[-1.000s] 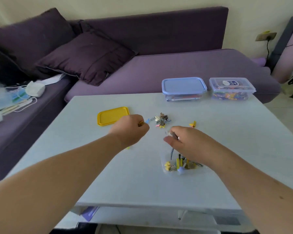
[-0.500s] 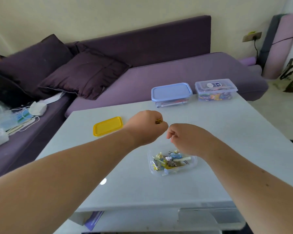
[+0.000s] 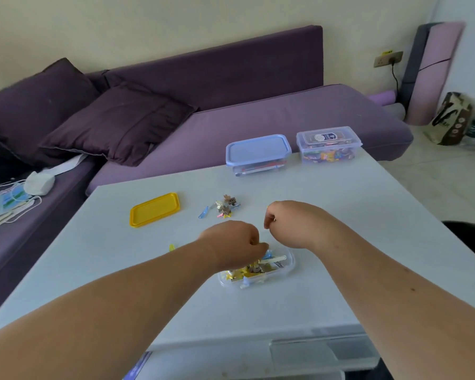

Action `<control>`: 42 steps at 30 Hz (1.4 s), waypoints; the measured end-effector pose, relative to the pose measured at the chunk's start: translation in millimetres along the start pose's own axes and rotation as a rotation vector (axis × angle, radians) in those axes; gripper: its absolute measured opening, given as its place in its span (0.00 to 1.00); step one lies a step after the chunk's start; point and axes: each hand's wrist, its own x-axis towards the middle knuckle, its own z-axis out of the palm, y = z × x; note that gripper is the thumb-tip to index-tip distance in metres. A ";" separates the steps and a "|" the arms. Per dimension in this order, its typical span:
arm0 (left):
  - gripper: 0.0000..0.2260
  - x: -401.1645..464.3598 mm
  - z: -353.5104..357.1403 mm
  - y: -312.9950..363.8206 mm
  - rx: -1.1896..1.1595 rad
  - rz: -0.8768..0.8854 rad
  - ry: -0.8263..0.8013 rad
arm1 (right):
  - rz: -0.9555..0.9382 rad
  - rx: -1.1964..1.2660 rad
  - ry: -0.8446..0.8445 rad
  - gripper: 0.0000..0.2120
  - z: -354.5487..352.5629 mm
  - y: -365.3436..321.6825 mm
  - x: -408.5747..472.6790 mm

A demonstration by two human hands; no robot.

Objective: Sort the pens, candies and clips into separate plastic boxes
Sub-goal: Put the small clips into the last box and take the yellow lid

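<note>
A clear open box (image 3: 290, 266) near the table's front holds several yellow, blue and metal clips. My left hand (image 3: 232, 246) reaches down into its left side, fingertips pinched on a small clip that is mostly hidden. My right hand (image 3: 285, 223) hovers just behind the box as a closed fist with nothing visible in it. A small pile of loose clips (image 3: 226, 207) lies further back, with a blue clip (image 3: 203, 212) beside it. One tiny yellow clip (image 3: 172, 247) lies left of my left wrist.
A yellow lid (image 3: 155, 209) lies flat at the left of the pile. At the far table edge stand a blue-lidded box (image 3: 258, 149) with pens and a clear-lidded box (image 3: 328, 144) with candies. A purple sofa (image 3: 258, 119) runs behind the white table (image 3: 368, 215).
My left hand has dropped from above the table down into the clip box. My right hand has lifted off the box and drawn back to the right. The view has tilted.
</note>
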 end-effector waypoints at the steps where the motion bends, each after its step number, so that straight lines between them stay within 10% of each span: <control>1: 0.20 -0.9 1.4 -2.0 -0.001 0.008 -0.023 | -0.003 -0.004 -0.015 0.16 -0.9 0.8 -0.2; 14: 0.05 -31.7 18.7 -97.7 -0.365 -0.148 0.306 | 0.009 0.047 0.038 0.13 5.4 8.2 8.3; 21: 0.28 -66.9 85.7 -156.8 -0.295 -0.402 0.143 | 0.077 0.038 -0.068 0.14 17.6 9.3 18.3; 26: 0.29 -65.7 102.3 -157.6 -0.188 -0.394 0.180 | 0.168 0.394 0.054 0.14 24.2 25.4 36.6; 36: 0.33 -21.2 94.9 -153.2 -0.125 -0.300 0.243 | 0.135 0.037 0.100 0.35 54.6 51.6 78.3; 42: 0.27 13.8 81.9 -155.9 -0.136 -0.158 0.317 | -0.040 0.077 0.140 0.20 62.3 39.9 102.5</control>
